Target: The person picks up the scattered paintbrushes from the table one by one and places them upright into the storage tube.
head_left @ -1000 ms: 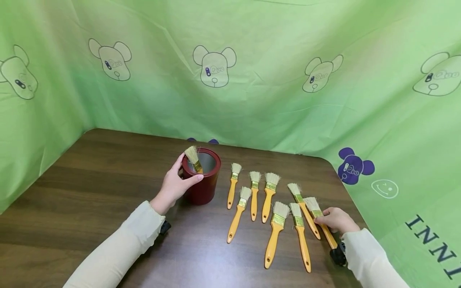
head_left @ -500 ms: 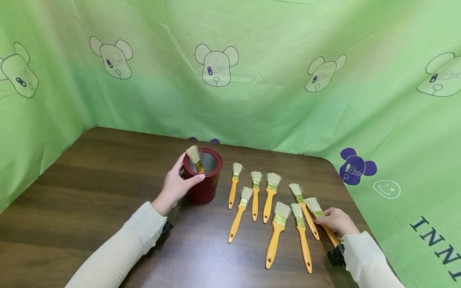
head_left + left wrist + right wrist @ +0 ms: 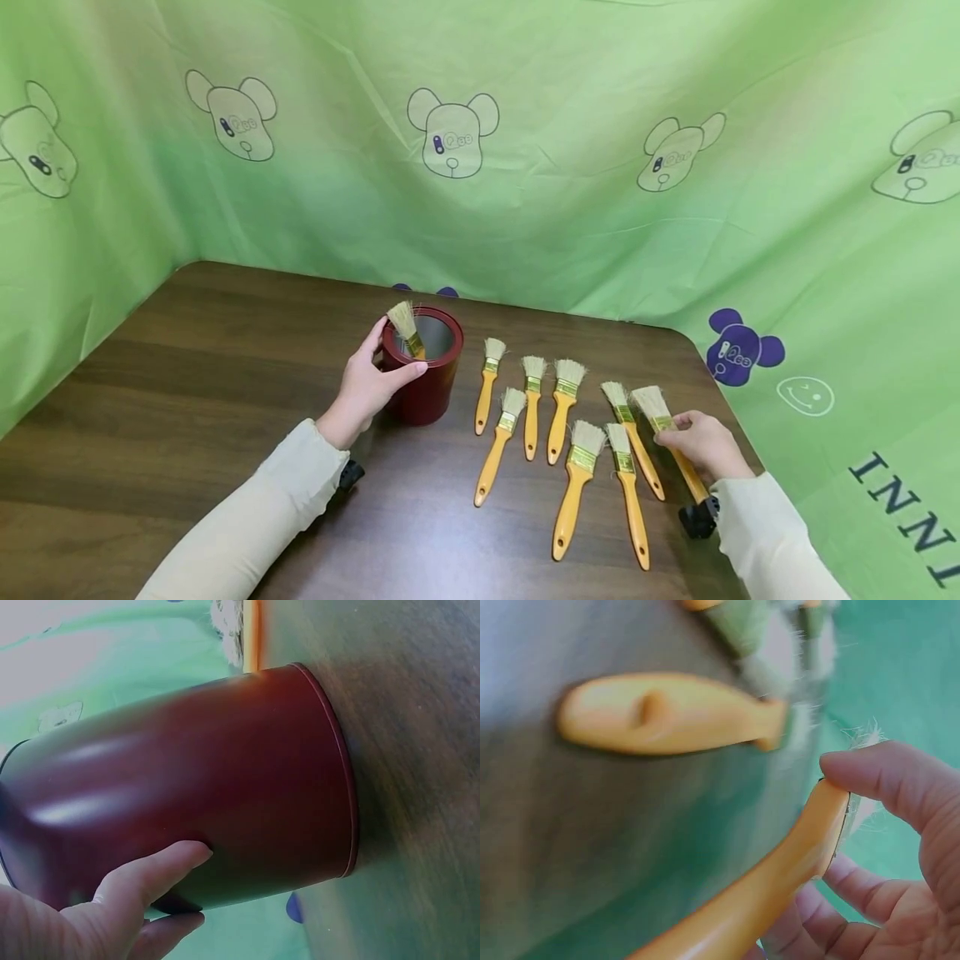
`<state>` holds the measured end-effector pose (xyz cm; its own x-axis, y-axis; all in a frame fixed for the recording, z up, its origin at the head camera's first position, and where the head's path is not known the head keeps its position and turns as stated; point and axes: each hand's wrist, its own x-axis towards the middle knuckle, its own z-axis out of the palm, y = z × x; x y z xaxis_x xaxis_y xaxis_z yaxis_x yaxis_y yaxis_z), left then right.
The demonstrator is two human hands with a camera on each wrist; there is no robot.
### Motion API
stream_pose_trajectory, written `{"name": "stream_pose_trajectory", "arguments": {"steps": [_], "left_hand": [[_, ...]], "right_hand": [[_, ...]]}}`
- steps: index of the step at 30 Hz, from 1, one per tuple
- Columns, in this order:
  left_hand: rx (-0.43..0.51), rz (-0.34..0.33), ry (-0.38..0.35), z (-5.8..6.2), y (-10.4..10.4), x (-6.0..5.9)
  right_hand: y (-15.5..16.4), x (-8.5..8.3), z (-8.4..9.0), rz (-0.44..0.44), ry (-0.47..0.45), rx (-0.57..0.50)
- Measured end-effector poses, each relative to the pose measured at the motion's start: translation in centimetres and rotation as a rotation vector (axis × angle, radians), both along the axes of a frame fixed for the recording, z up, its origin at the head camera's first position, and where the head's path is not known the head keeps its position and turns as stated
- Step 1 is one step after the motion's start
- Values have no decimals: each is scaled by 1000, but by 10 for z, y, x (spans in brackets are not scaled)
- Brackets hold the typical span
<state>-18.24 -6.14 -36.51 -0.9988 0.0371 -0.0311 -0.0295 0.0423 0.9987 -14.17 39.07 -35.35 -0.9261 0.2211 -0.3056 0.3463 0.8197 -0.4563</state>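
My left hand (image 3: 366, 390) holds a dark red cylindrical container (image 3: 423, 398) by its near left side, thumb across the front of the rim. In the left wrist view, its fingers lie along the wall of the container (image 3: 225, 787). One paintbrush (image 3: 406, 327) leans inside, bristles up above the rim. At the right, my right hand (image 3: 708, 446) pinches another paintbrush (image 3: 651, 403) near its metal ferrule, bristles pointing away. The right wrist view shows the thumb and fingers on this brush's yellow handle (image 3: 780, 877), which slants up from the table.
Several paintbrushes with yellow handles lie between the hands, including a wide brush (image 3: 573, 492), a narrow brush (image 3: 628, 500) and a brush (image 3: 633, 442) close to the right hand. The wooden table (image 3: 187, 375) ends at a green printed cloth (image 3: 525, 233) behind and at the sides.
My right hand has raised its paintbrush slightly off the table, away from the neighbouring brush. The left hand and the container have stayed in place.
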Motion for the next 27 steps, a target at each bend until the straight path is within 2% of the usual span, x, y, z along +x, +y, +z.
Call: {"name": "stream_pose_trajectory", "arguments": {"steps": [2,5,9,11,17,23,27], "left_hand": [[-5,1,0,0,0,0],[-18,-2,1,-1,1,0],[-23,-8,5,-1,1,1],[-23,-7,6,0,0,2],[-31,4,-7,0,-1,2],[-26,13,-6,1,-1,2],[-10,10,-13,2,1,2]], "right_hand": [[-4,-1,7,11,36,-19],[-14,0,20,6,97,-104],[-38,2,33,-8,206,-206],[-54,2,37,-5,265,-219],[-102,-2,50,30,419,-184],[-150,-17,58,133,575,-126],[-175,-29,62,197,626,-126]]}}
